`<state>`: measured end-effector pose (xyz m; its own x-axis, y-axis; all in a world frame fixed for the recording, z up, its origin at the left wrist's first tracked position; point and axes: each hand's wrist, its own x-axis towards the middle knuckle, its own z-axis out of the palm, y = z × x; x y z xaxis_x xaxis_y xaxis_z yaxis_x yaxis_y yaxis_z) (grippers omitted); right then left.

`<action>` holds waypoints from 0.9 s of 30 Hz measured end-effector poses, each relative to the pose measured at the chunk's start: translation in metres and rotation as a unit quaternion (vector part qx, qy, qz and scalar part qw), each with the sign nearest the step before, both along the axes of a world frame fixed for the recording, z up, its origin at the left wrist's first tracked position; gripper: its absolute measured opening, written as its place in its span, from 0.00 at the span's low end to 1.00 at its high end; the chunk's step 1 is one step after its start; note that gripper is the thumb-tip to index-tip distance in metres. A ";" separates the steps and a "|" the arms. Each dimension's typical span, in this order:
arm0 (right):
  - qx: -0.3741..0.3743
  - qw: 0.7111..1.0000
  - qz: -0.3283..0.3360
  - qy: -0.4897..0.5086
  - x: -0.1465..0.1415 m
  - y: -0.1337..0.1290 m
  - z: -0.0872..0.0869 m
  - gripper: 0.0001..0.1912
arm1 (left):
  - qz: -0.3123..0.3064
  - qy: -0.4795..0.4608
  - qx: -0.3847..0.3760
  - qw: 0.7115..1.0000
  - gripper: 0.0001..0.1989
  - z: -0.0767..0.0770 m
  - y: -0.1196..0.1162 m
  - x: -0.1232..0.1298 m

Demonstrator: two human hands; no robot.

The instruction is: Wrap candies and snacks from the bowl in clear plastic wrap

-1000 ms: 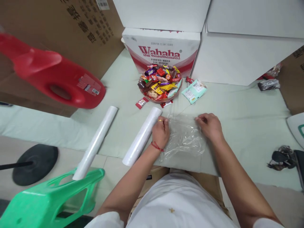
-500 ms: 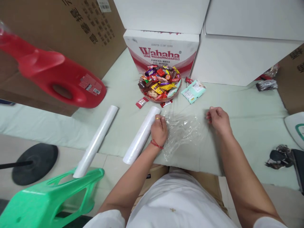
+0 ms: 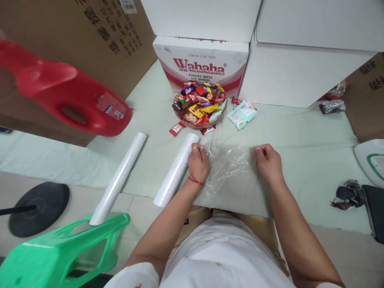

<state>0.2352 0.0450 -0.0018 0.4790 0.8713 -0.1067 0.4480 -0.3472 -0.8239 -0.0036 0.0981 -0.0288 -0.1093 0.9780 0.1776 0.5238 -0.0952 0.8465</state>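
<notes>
My left hand [image 3: 198, 163], with a ring and a red string at the wrist, is closed on the left side of a crumpled sheet of clear plastic film [image 3: 229, 162]. Right beside it lies a thick white roll [image 3: 177, 170], tilted on the cloth. My right hand [image 3: 268, 162] is closed in a pinch at the film's right edge; the thin film is hard to see at its fingertips. Between both hands the film hangs loose and wrinkled, low over the table. Ahead of them stands a bowl [image 3: 201, 123] heaped with wrapped sweets [image 3: 204, 102].
Another white roll [image 3: 120, 178] sticks out over the table edge above a green stool [image 3: 39, 252]. A red jug [image 3: 99, 108] leans in from the left. A Wahaha carton [image 3: 201, 60] backs the bowl. Loose sweets and a mint-green packet [image 3: 242, 114] lie near it. Keys [image 3: 348, 195] sit right.
My right hand has moved left, closer to my left hand, and the film between them has gathered slightly. My left hand stays beside the thick roll. The whole view has shifted a little.
</notes>
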 end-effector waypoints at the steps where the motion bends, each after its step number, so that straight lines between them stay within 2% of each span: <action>1: -0.009 0.998 0.003 -0.058 -0.002 0.001 -0.001 0.18 | 0.001 0.006 0.006 1.000 0.09 0.000 0.000 0.000; 4: -0.028 0.982 0.031 -0.183 -0.011 0.012 -0.005 0.20 | 0.001 0.020 0.009 1.000 0.09 0.001 0.000 0.000; 7: -0.025 0.978 0.077 -0.194 -0.016 0.025 -0.007 0.14 | -0.003 0.015 -0.008 1.000 0.09 -0.001 0.000 0.000; 9: -0.010 0.986 0.081 -0.144 -0.013 0.028 -0.005 0.10 | 0.002 0.006 -0.015 1.000 0.10 -0.002 0.001 0.000; 12: 0.013 0.999 0.038 0.022 -0.005 0.022 -0.001 0.09 | 0.006 0.005 -0.009 1.000 0.09 -0.002 0.003 0.000; 15: -0.005 0.986 0.014 0.167 -0.002 0.013 0.001 0.14 | 0.000 0.008 -0.005 1.000 0.09 -0.002 0.004 0.000; 19: -0.038 0.984 0.018 0.174 -0.003 0.001 0.004 0.22 | 0.015 0.009 -0.011 1.000 0.10 -0.002 0.006 0.000; 23: -0.120 0.969 0.090 0.194 0.007 -0.019 0.011 0.34 | 0.023 0.010 -0.025 0.999 0.09 -0.002 0.008 -0.001; 25: -0.148 0.964 0.106 0.194 0.015 -0.031 0.016 0.31 | 0.026 0.021 -0.027 0.999 0.09 -0.001 0.010 -0.001; 27: -0.150 0.965 0.092 0.194 0.024 -0.043 0.019 0.27 | 0.028 0.041 -0.025 0.998 0.08 0.001 0.012 -0.002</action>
<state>0.2591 0.0017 0.0171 0.1919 0.8396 -0.5082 0.2035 -0.5406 -0.8163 -0.0054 0.1100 -0.0283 -0.1522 0.9786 0.1384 0.5942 -0.0213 0.8040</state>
